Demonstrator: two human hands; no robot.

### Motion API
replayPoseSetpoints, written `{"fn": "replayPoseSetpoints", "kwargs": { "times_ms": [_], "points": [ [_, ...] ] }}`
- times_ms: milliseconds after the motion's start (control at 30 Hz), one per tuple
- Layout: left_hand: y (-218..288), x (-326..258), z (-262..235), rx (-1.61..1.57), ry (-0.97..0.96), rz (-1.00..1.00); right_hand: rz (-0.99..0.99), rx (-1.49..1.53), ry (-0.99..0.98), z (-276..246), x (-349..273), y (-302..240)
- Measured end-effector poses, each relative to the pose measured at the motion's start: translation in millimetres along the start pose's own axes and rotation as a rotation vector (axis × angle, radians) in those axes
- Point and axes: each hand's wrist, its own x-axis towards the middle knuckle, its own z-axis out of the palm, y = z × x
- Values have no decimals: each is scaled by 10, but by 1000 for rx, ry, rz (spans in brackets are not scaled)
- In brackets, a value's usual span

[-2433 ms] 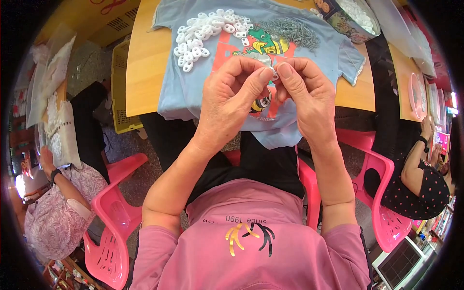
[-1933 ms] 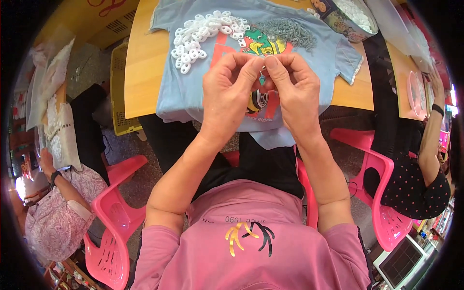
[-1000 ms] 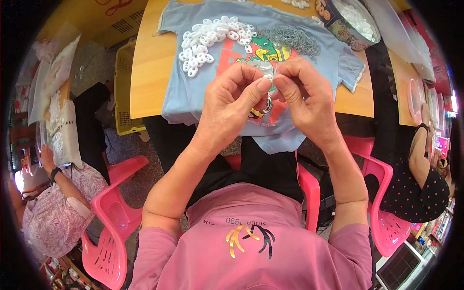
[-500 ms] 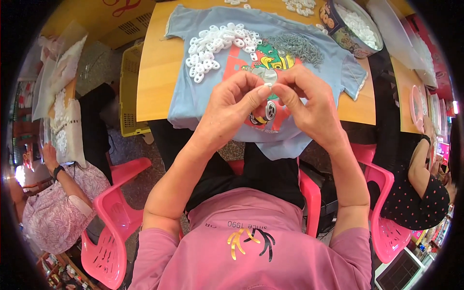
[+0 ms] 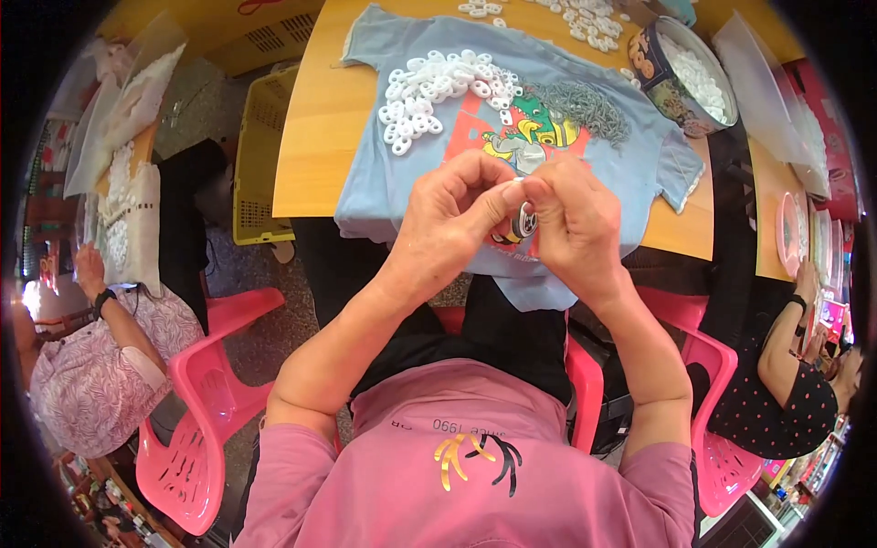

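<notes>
My left hand (image 5: 452,215) and my right hand (image 5: 571,224) meet above the table's near edge, fingertips pinched together on one small white ring (image 5: 518,185). Under them a light blue T-shirt (image 5: 393,173) with a colourful print lies spread on the wooden table (image 5: 315,128). On the shirt, beyond my hands, sit a heap of white plastic rings (image 5: 434,91) to the left and a pile of small grey metal clips (image 5: 585,105) to the right.
A round tin (image 5: 685,78) filled with white rings stands at the far right of the table, with more rings (image 5: 585,18) scattered behind. A yellow crate (image 5: 260,155) sits left of the table. Pink plastic chairs (image 5: 196,402) and other seated people flank me.
My hands have stayed pinched together, working the small ring between the fingertips. The view has shifted so the table and shirt sit lower in the picture.
</notes>
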Motion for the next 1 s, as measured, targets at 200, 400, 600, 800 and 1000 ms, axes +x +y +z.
{"fn": "replayPoseSetpoints", "kwargs": {
  "times_ms": [200,400,600,800,1000],
  "points": [
    [-150,26,-197,-82,126,20,304,164,-238,73,191,176],
    [-183,41,-236,-179,179,12,96,-292,-98,166,641,448],
    [-174,44,-216,-206,173,23,75,-502,-193,299,762,570],
    [-167,37,-220,-201,164,25,25,-494,-169,295,727,599],
    [-180,32,-208,-177,168,29,46,-512,-163,331,729,605]
  ]
}}
